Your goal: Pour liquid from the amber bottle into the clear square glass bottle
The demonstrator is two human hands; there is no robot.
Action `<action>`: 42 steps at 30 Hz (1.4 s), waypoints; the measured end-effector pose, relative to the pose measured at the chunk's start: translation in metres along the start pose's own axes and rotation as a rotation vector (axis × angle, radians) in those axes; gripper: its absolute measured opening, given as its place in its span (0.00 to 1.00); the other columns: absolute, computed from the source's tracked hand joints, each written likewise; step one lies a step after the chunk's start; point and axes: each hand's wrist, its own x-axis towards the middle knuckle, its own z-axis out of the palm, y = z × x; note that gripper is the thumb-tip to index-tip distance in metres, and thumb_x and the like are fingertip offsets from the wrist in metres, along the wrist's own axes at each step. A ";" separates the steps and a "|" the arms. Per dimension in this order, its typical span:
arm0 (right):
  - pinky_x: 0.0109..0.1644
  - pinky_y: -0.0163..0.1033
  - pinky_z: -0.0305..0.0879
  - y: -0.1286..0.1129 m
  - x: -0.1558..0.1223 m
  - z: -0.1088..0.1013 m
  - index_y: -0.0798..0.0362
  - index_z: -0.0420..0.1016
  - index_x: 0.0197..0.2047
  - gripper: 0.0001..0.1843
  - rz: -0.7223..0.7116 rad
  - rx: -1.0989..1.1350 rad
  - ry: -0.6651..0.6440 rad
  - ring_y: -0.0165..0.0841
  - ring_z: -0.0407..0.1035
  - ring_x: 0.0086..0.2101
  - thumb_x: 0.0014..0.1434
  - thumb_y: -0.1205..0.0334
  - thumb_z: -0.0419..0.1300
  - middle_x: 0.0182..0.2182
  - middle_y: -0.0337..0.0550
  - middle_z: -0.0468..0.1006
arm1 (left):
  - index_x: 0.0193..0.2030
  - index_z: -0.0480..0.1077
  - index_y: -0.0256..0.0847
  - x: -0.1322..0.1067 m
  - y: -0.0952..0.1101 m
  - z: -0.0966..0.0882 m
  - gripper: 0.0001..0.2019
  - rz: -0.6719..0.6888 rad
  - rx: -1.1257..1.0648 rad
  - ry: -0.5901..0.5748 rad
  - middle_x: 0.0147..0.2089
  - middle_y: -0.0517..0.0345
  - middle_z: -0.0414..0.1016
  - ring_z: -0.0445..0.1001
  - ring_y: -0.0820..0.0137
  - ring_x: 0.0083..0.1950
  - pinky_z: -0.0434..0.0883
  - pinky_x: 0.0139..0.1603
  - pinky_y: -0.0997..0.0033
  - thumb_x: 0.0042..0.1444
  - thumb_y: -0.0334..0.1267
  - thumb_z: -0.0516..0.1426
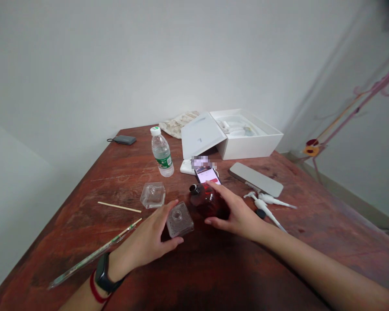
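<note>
My left hand (155, 235) is closed around a clear square bottle (180, 219) whose short open neck faces up. In my right hand (236, 214) is a dark brown bottle (209, 201), gripped round its body and tilted so that its uncapped mouth points left, above and beside the square bottle. The two bottles are close together, and no stream of liquid is visible between them. A second clear square bottle (153, 195) stands just behind my left hand. Right of my right hand lie white pump heads (262, 205) and a small black cap (261, 213).
Farther back stand a water bottle (162, 153) and an open white box (249, 142). A lit phone (207, 172) lies behind the brown bottle, a grey-white case (256, 179) to its right. Left are a wooden stick (119, 207), wrapped chopsticks (94, 255) and a grey power bank (123, 140).
</note>
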 end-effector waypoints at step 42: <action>0.73 0.64 0.68 0.000 0.000 0.002 0.46 0.60 0.79 0.54 0.004 -0.003 0.019 0.57 0.71 0.69 0.57 0.51 0.78 0.72 0.59 0.74 | 0.81 0.52 0.49 0.000 -0.001 0.001 0.45 0.006 -0.016 0.008 0.78 0.40 0.68 0.73 0.45 0.74 0.68 0.77 0.40 0.63 0.42 0.68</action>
